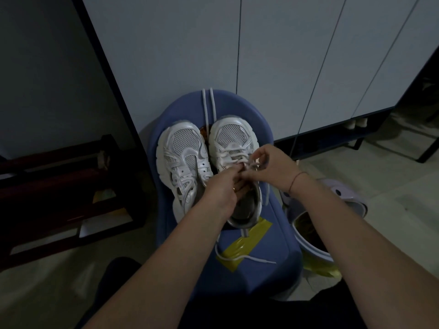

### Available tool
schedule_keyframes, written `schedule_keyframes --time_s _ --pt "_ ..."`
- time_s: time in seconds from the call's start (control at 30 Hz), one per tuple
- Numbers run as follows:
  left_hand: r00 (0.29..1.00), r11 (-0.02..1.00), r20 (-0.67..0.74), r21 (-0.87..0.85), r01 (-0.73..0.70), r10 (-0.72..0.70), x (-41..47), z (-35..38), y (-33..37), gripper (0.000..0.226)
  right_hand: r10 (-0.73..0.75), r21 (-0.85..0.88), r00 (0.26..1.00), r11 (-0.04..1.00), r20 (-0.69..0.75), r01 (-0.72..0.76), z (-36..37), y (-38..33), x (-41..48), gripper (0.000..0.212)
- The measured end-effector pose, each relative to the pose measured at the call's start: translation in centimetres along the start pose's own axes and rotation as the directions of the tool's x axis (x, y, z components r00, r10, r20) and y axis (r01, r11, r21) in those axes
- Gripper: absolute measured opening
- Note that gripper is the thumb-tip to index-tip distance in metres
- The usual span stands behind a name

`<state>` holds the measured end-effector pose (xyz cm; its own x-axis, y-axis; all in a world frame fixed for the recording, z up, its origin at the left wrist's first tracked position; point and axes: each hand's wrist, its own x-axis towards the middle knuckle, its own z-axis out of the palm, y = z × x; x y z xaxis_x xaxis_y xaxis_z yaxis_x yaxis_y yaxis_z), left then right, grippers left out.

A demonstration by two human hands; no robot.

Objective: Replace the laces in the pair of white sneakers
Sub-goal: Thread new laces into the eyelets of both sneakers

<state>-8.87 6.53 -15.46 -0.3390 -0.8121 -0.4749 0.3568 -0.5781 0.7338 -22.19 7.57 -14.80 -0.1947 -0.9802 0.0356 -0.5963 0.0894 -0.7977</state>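
Left hand [223,188] and right hand [270,167] both pinch the limp, light lace [254,165] at the sneaker's [234,136] eyelets, likely easiest gripped near its tip.

The head-worn camera looks forward and down from close above the fingers [237,179]; cabinet doors [285,55] beyond them.

two sneakers [206,162] side by side on stool [261,264]

left hand [222,189] + right hand [273,168]: pinching lace [252,165] | at right sneaker [234,138] | on blue chair [237,103]
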Motion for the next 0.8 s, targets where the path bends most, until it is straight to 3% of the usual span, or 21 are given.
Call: schedule_keyframes --time_s 0.07,0.17,0.37,0.5,0.67,0.73,0.8 --pt "1.000 1.000 -0.022 0.008 -0.019 0.020 0.3 0.2 -0.1 0.018 0.024 -0.023 1.000 0.999 0.017 -0.024 -0.1 0.2 -0.2 0.041" --pt "0.999 0.999 -0.026 0.000 -0.039 0.039 0.6 0.3 -0.4 0.017 0.040 -0.034 0.998 0.999 0.048 -0.038 -0.7 0.4 -0.2 0.028" --pt "0.988 0.991 -0.074 0.040 -0.130 0.133 0.8 1.0 -1.2 0.017 0.088 0.236 0.992 0.966 0.094 -0.108 -1.4 1.7 -0.2 0.029" --pt "0.972 0.971 -0.136 0.169 -0.169 0.193 1.2 1.1 -1.8 0.012 0.103 0.327 0.990 0.936 0.100 -0.130 -1.3 1.6 -0.5 0.027" --pt "0.961 0.918 -0.073 0.324 -0.231 0.267 0.4 0.8 -1.8 0.016 0.217 0.431 0.973 0.873 0.081 -0.230 -1.0 1.5 -0.5 0.027" --pt "0.961 0.866 -0.019 0.440 -0.239 0.275 0.0 0.1 -1.8 0.014 0.250 0.430 0.968 0.872 0.017 -0.233 -0.8 1.4 -0.5 0.024" --pt "0.978 0.757 0.070 0.623 -0.195 0.195 -0.5 -1.2 -1.8 0.011 0.269 0.431 0.963 0.872 -0.031 -0.231 -0.7 1.3 -0.5 0.021"
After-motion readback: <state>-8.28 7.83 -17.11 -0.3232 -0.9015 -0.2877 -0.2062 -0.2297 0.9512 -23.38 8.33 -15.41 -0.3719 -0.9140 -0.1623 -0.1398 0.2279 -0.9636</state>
